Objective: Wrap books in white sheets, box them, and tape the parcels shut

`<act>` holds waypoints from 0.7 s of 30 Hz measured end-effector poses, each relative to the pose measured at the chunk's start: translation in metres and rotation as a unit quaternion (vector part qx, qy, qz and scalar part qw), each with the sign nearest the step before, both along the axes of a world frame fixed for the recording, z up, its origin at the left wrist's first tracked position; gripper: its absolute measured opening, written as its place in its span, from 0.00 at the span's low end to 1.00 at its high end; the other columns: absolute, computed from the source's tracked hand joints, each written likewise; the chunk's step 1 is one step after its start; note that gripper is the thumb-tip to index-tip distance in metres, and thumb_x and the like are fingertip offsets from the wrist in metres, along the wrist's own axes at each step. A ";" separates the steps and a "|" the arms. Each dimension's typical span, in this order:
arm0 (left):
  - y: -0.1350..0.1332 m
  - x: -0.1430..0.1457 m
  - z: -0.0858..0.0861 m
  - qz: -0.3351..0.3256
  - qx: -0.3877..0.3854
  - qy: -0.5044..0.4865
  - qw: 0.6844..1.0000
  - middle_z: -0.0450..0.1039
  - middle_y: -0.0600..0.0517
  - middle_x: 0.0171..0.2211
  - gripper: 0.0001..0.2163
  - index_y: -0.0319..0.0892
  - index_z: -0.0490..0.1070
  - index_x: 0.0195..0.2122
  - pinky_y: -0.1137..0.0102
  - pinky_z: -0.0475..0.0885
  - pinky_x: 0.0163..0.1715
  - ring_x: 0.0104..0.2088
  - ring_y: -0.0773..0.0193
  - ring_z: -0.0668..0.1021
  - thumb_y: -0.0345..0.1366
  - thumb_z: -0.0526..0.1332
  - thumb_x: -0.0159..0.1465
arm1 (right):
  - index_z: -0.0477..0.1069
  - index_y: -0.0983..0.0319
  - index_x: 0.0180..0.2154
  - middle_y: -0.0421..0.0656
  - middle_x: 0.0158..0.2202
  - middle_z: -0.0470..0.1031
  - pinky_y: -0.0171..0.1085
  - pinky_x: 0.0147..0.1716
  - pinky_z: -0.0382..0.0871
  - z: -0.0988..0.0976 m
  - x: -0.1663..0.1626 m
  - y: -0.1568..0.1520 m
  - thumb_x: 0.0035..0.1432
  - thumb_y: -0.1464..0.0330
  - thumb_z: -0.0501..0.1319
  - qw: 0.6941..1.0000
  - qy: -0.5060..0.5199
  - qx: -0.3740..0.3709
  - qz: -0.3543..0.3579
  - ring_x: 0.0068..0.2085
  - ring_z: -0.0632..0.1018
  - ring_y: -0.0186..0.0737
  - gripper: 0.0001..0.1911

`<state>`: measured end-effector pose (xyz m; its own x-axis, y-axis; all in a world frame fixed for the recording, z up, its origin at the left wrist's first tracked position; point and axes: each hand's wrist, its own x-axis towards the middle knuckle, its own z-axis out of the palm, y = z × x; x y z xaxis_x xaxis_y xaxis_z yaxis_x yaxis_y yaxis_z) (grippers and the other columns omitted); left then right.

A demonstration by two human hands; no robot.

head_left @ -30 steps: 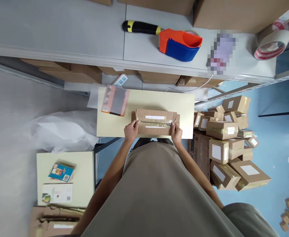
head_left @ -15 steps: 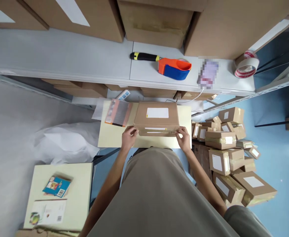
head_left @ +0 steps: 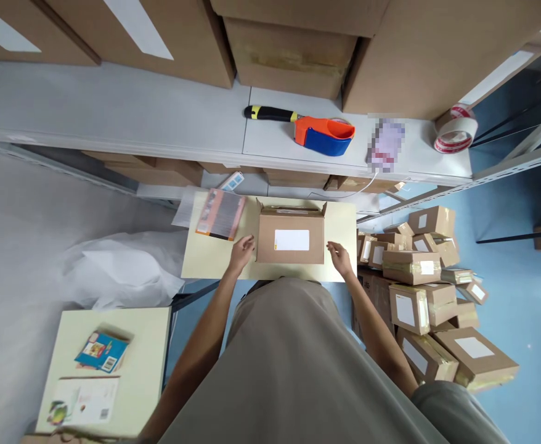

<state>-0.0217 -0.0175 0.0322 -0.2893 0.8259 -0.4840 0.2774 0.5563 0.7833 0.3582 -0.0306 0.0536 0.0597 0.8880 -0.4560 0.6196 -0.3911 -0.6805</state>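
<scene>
A brown cardboard box (head_left: 291,250) stands in front of me on a pale yellow tabletop (head_left: 219,262). Its white label faces up towards me, and small flaps stick up along its far edge, where that end looks unsealed. My left hand (head_left: 241,254) is just left of the box, fingers loosely bent and apart from it, holding nothing. On the other side, my right hand (head_left: 339,258) hovers a little off the box with its fingers partly stretched and nothing in them. A printed plastic-wrapped packet (head_left: 220,214) lies left of the box.
On the shelf (head_left: 159,111) beyond lie an orange-and-blue tape dispenser (head_left: 325,135), a blurred-out phone (head_left: 386,145) and tape rolls (head_left: 456,131). Taped cartons (head_left: 411,265) pile up on the right. White plastic sheeting (head_left: 122,268) and a side table with booklets (head_left: 104,351) are at left.
The box has tipped towards me, so the labelled face sits nearer and the flaps show at the far side. Both hands have let go of its near corners.
</scene>
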 end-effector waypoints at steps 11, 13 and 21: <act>0.046 0.017 0.056 -0.017 0.096 0.025 0.995 0.86 0.46 0.53 0.22 0.42 0.83 0.54 0.61 0.81 0.51 0.45 0.56 0.84 0.32 0.67 0.57 | 0.81 0.65 0.52 0.56 0.53 0.82 0.43 0.47 0.82 0.022 -0.010 0.018 0.72 0.63 0.58 0.992 0.007 0.109 0.060 0.46 0.85 0.46 0.17; 0.032 0.012 0.065 -0.011 0.128 0.037 0.991 0.86 0.48 0.52 0.21 0.44 0.83 0.53 0.63 0.82 0.48 0.44 0.57 0.84 0.34 0.68 0.57 | 0.81 0.63 0.52 0.54 0.52 0.83 0.46 0.47 0.83 0.025 -0.005 0.002 0.72 0.61 0.60 0.987 0.017 0.152 0.052 0.45 0.85 0.48 0.17; -0.020 0.029 0.046 0.062 0.049 0.039 0.996 0.83 0.51 0.36 0.11 0.44 0.79 0.40 0.62 0.83 0.47 0.40 0.55 0.85 0.35 0.68 0.56 | 0.81 0.63 0.49 0.56 0.52 0.83 0.49 0.44 0.84 0.014 -0.007 -0.030 0.69 0.63 0.61 0.993 -0.013 0.108 0.040 0.43 0.85 0.51 0.15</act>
<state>0.0069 -0.0376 0.0787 -0.4253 0.8237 -0.3750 0.2729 0.5118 0.8146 0.3514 -0.0609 0.0678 -0.0047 0.9675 -0.2528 0.6615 -0.1866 -0.7264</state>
